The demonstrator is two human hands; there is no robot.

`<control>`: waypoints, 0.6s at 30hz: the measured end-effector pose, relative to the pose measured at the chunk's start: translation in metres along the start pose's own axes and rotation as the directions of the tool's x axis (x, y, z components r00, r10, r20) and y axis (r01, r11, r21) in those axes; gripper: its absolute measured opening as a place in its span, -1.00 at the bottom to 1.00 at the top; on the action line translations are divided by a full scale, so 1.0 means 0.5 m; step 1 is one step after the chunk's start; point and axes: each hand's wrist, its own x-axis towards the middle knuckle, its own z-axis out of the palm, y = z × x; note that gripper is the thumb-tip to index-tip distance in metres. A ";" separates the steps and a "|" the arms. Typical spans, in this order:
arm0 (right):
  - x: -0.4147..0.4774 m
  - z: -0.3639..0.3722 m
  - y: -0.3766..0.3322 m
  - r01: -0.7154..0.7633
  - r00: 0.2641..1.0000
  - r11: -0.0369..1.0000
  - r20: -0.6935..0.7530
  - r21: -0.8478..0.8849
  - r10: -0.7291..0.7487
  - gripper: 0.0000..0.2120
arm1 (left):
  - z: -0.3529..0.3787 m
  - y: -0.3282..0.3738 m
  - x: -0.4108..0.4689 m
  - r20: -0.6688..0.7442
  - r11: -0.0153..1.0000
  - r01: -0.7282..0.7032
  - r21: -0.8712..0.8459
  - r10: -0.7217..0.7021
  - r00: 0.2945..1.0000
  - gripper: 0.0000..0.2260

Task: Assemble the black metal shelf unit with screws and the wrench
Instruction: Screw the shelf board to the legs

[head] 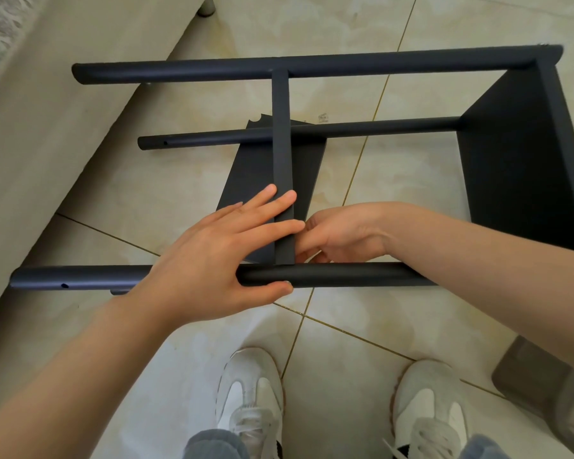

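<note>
The black metal shelf unit lies on its side on the tiled floor. Its near tube leg [345, 274] runs left to right in front of me, and a far tube leg [279, 66] lies parallel above. A middle shelf panel [281, 144] stands edge-on between them, and an end shelf panel [517, 160] closes the right side. My left hand [212, 256] rests on the near leg, thumb under the tube and straight fingers against the middle panel's edge. My right hand [338, 236] reaches behind that panel just above the leg, fingers curled; whatever they hold is hidden.
A lower tube leg [362, 129] with a screw hole runs below the frame. A beige sofa base [47, 144] lines the left. A grey translucent box [544, 385] sits at the lower right. My two white sneakers [249, 392] stand just behind the near leg.
</note>
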 end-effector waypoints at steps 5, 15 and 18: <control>-0.012 -0.012 0.000 -0.025 0.999 0.999 0.024 -0.033 0.026 -0.87 | 0.001 0.000 0.001 0.007 1.000 -0.004 0.013 0.004 1.000 -0.37; -0.012 -0.009 -0.007 -0.013 0.999 1.000 0.033 -0.022 0.014 -0.88 | 0.001 -0.002 0.000 0.007 1.000 -0.009 0.027 0.009 1.000 -0.37; -0.012 -0.011 -0.006 -0.020 0.999 0.998 0.027 -0.054 0.021 -0.89 | 0.002 -0.002 0.000 0.010 0.999 -0.006 0.037 0.006 1.000 -0.37</control>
